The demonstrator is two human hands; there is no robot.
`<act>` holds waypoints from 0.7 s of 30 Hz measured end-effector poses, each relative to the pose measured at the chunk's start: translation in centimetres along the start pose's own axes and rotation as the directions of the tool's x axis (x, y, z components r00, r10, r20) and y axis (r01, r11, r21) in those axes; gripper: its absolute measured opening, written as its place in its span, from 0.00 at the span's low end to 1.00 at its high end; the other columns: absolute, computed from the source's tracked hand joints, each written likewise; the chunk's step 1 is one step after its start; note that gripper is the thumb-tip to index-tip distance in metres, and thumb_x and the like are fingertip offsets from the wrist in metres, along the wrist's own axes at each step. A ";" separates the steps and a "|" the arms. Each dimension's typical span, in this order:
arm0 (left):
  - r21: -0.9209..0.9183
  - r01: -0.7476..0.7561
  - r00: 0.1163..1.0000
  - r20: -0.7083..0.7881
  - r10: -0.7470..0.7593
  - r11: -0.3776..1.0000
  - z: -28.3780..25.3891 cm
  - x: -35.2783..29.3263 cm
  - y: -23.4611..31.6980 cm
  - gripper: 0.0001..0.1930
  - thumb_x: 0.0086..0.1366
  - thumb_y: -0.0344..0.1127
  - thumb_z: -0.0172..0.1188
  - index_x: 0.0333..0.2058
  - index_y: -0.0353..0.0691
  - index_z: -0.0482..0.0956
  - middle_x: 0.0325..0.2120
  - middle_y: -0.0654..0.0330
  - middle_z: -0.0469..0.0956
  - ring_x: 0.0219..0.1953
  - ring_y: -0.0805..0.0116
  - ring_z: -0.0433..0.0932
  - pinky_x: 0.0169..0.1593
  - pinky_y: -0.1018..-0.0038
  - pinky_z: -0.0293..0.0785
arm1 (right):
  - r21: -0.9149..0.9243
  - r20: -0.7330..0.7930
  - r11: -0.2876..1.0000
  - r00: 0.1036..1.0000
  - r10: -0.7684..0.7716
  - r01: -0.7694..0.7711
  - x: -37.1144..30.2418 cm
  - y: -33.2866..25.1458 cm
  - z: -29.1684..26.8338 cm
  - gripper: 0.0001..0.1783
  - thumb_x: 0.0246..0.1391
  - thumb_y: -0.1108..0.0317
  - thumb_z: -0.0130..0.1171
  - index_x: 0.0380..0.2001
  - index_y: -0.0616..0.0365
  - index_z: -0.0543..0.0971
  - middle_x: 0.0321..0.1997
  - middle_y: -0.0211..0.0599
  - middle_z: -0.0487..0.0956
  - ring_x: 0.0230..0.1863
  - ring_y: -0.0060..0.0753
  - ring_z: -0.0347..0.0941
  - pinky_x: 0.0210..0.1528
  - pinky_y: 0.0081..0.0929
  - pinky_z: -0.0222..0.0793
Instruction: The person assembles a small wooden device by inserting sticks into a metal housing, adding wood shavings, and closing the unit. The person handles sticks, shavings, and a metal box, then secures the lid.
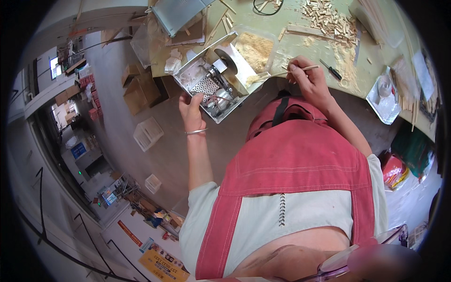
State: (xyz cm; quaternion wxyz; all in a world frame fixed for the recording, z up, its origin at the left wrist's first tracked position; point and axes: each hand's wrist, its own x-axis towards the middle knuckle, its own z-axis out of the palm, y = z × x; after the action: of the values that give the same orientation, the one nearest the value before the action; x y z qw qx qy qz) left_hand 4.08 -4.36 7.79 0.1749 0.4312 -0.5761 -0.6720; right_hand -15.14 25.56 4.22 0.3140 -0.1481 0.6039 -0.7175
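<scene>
My left hand (191,110) grips the near left corner of a small open metal machine housing (221,112), thumb on its rim. The housing is tilted, its inside facing up. In it show a motor (217,104), a perforated plate (205,87) and a round dark disc (226,62) like a saw blade. My right hand (305,77) pinches a slim wooden stick (312,68). The stick points left toward the housing's right edge, where a pale wider tip (257,79) shows; whether this tip belongs to the stick I cannot tell.
Behind the housing lies a clear tray of sawdust (256,49). Small wooden blocks (326,21) are heaped farther back. A black-handled screwdriver (334,72) lies right of my right hand, and a foil-like tray (384,96) sits at the table's right edge. Cardboard boxes (141,91) stand on the floor at left.
</scene>
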 end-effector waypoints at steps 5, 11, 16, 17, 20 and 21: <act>0.081 -0.071 0.997 -0.038 0.074 0.994 0.3 0.1 -0.2 0.24 0.53 0.26 0.67 0.48 0.31 0.69 0.43 0.58 0.75 0.45 0.71 0.75 0.52 0.72 0.71 | 0.130 0.086 0.976 0.982 0.167 -0.177 0.4 0.2 0.1 0.10 0.66 0.67 0.49 0.35 0.63 0.75 0.26 0.32 0.78 0.27 0.19 0.72 0.31 0.20 0.69; 0.227 -0.135 0.978 -0.125 0.166 0.965 1.0 0.2 -0.1 0.30 0.50 0.27 0.70 0.51 0.31 0.67 0.42 0.59 0.74 0.41 0.72 0.74 0.49 0.73 0.71 | 0.094 0.017 0.990 0.994 0.105 -0.107 0.3 2.6 0.4 0.11 0.66 0.65 0.51 0.38 0.63 0.76 0.29 0.33 0.80 0.28 0.19 0.74 0.31 0.18 0.69; 0.168 -0.169 0.972 -0.133 0.192 0.971 0.7 0.9 -0.7 0.29 0.50 0.26 0.70 0.50 0.31 0.67 0.41 0.60 0.74 0.41 0.73 0.73 0.48 0.75 0.72 | 0.054 -0.120 0.994 0.988 0.096 -0.090 0.6 4.0 0.5 0.12 0.66 0.64 0.51 0.38 0.63 0.77 0.30 0.35 0.81 0.29 0.19 0.75 0.31 0.19 0.70; 0.161 -0.167 0.973 -0.134 0.189 0.973 0.7 1.1 -0.7 0.29 0.50 0.26 0.70 0.50 0.31 0.67 0.41 0.60 0.73 0.41 0.73 0.73 0.48 0.75 0.71 | 0.061 -0.086 0.993 0.990 0.110 -0.105 0.6 4.0 0.4 0.12 0.66 0.65 0.51 0.38 0.63 0.77 0.30 0.35 0.81 0.29 0.20 0.75 0.32 0.19 0.70; 0.178 -0.153 0.975 -0.132 0.178 0.972 0.2 2.1 -0.7 0.28 0.50 0.26 0.70 0.49 0.31 0.67 0.40 0.61 0.73 0.41 0.73 0.73 0.48 0.75 0.71 | 0.044 -0.020 0.986 0.987 0.159 -0.158 0.6 3.5 0.4 0.12 0.66 0.65 0.51 0.38 0.64 0.76 0.31 0.35 0.81 0.30 0.20 0.75 0.33 0.19 0.70; 0.174 -0.156 0.976 -0.123 0.179 0.972 0.1 2.3 -0.9 0.28 0.50 0.26 0.70 0.49 0.31 0.67 0.41 0.61 0.73 0.42 0.73 0.73 0.48 0.75 0.71 | 0.026 -0.062 0.992 0.990 0.126 -0.124 0.7 3.5 0.5 0.12 0.66 0.65 0.51 0.38 0.64 0.76 0.31 0.35 0.80 0.30 0.20 0.75 0.33 0.20 0.70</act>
State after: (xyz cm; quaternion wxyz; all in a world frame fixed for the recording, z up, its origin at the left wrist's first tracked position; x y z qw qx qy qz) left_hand 2.93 -5.69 6.14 0.2346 0.4393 -0.6503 -0.5737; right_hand -14.44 24.50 0.85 0.3407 -0.0836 0.6136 -0.7074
